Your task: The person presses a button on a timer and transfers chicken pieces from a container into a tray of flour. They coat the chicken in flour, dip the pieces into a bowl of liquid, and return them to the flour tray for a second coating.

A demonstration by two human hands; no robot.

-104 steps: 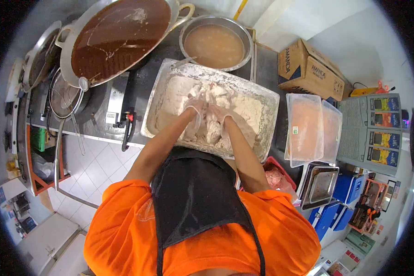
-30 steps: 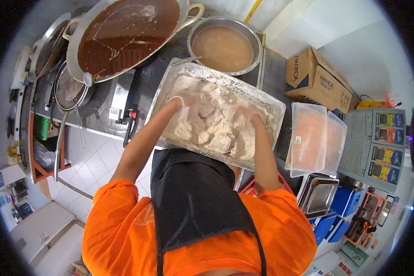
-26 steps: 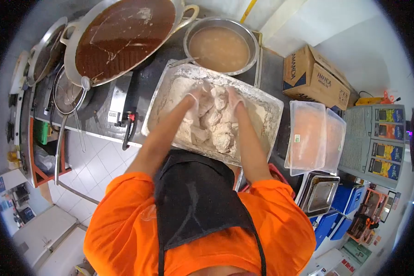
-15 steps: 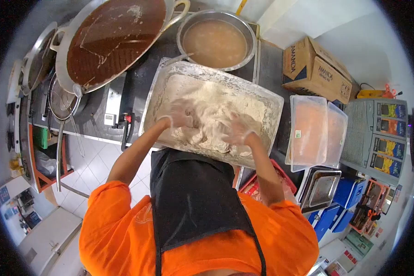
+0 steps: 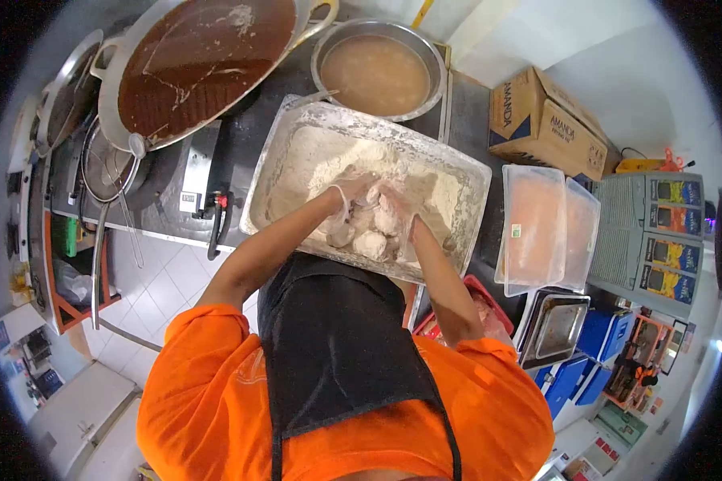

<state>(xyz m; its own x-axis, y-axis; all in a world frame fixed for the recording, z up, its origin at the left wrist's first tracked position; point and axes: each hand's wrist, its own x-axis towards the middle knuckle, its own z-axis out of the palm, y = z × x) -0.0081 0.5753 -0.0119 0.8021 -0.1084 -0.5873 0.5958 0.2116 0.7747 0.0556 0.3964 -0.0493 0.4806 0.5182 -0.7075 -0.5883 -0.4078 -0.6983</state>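
A deep metal tray (image 5: 472,172) of pale flour (image 5: 445,196) lies tilted before me. My left hand (image 5: 353,192), in a clear glove, is closed against a flour-coated piece near the tray's middle. Facing it, my gloved right hand (image 5: 399,215) curls round a flour-coated lump, its fingertips close to the left hand's. Several flour-coated chunks (image 5: 371,245), which look like meat, lie just below both hands. Flour and glove folds partly hide the fingers. A metal utensil handle (image 5: 313,99) rests over the tray's upper left corner.
Behind the tray stands a metal bowl (image 5: 440,80) of cloudy liquid. A large pan of dark oil (image 5: 208,56) is at upper left, with a strainer (image 5: 108,164) beside it. Right are a cardboard box (image 5: 549,124), plastic lids (image 5: 533,228) and a red tub (image 5: 489,297) of raw meat.
Both hands have come inward from spread positions in the flour and now meet around coated pieces. More rounded chunks show below them. The view has shifted slightly.
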